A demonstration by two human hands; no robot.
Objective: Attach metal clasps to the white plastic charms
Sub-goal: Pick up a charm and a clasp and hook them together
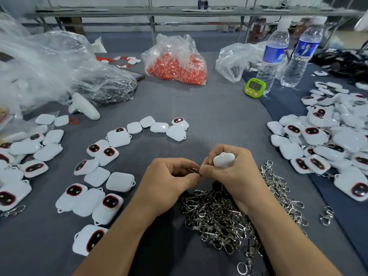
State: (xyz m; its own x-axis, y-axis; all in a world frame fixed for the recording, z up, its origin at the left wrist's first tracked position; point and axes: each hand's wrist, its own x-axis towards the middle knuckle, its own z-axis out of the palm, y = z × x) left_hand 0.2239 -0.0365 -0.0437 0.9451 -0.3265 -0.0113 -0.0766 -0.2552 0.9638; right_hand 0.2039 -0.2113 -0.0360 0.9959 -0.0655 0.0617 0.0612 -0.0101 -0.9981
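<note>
My right hand [235, 172] grips a white plastic charm [224, 159], which sticks out above its curled fingers. My left hand [171, 180] pinches a small metal clasp [194, 170] between thumb and fingers, right at the fingertips of my right hand. The two hands meet above the grey table cloth [209, 116]. Just below them lies a heap of loose silver clasps [229, 216]. Several loose charms [103, 176], some showing a dark red-rimmed face, lie to the left. How the clasp and the charm's loop meet is hidden by my fingers.
A big pile of charms [328, 146] fills the right side. A bag of orange parts [177, 66], clear plastic bags [59, 66], two water bottles [274, 56], a green timer [255, 87] and a white controller [83, 106] stand further back.
</note>
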